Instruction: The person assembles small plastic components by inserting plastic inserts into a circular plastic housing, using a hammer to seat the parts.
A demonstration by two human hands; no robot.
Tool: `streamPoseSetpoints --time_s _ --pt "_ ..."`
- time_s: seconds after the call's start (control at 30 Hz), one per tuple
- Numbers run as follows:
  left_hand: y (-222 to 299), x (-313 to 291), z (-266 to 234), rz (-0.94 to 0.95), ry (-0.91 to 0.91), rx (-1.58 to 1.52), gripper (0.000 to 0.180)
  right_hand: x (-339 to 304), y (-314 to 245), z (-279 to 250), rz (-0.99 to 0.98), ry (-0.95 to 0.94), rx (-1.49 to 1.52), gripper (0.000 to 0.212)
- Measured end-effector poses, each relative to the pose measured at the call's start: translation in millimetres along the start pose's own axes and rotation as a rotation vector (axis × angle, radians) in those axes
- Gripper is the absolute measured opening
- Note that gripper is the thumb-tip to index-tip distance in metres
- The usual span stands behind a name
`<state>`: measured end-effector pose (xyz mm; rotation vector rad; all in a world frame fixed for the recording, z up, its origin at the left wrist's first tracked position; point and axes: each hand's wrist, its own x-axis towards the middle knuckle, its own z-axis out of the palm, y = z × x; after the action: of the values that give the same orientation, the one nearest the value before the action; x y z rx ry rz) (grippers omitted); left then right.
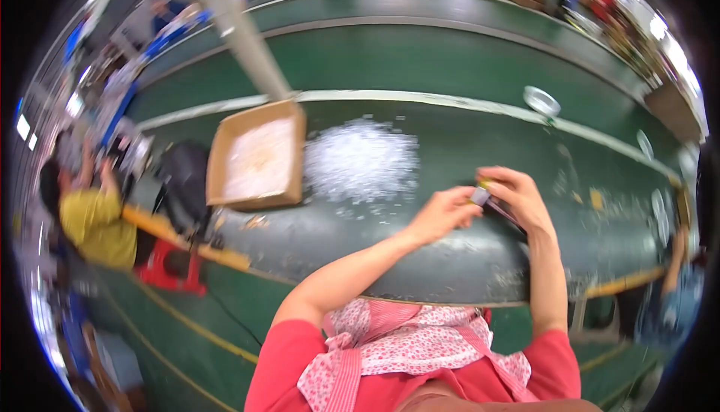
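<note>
Both my hands meet over the dark green worktable (450,262), right of its middle. My left hand (445,213) pinches the near side of a small pale grey block-like piece (480,195) with a yellow edge. My right hand (517,193) closes on the same piece from the far right. A thin dark strip shows below the right fingers; I cannot tell whether it is held. Left of my hands lies a heap of small whitish translucent pieces (364,158). The piece's exact kind is too blurred to tell.
An open cardboard box (298,153) with pale contents stands left of the heap, a black bag (185,179) beside it. A clear round container (541,102) sits on the white dividing strip. A person in yellow (97,224) is at the left, another person in blue (671,303) at the right.
</note>
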<state>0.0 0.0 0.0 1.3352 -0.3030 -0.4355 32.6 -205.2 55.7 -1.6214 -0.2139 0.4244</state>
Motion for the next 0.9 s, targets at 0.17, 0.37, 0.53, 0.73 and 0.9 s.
streamPoseSetpoints --time_s 0.17,0.37,0.53,0.73,0.9 --pt "1.9 15.9 -2.3 0.101 0.090 0.143 0.027 21.4 11.1 -1.6 -0.050 0.100 0.015 0.035" --pt "-5.1 10.2 8.6 0.249 0.259 0.235 0.030 21.4 26.9 -10.8 -0.036 0.161 0.145 0.032" --pt "-9.1 4.6 13.7 0.234 0.226 0.242 0.035 26.1 41.9 -60.5 -0.102 0.426 -0.068 0.032" --pt "-33.9 1.1 19.0 0.684 0.078 0.980 0.040 35.6 73.6 -91.4 -0.371 0.684 -0.921 0.029" --pt "-14.0 -48.9 17.9 0.675 -0.191 1.126 0.061 39.3 20.8 0.5 -0.652 0.636 -0.917 0.031"
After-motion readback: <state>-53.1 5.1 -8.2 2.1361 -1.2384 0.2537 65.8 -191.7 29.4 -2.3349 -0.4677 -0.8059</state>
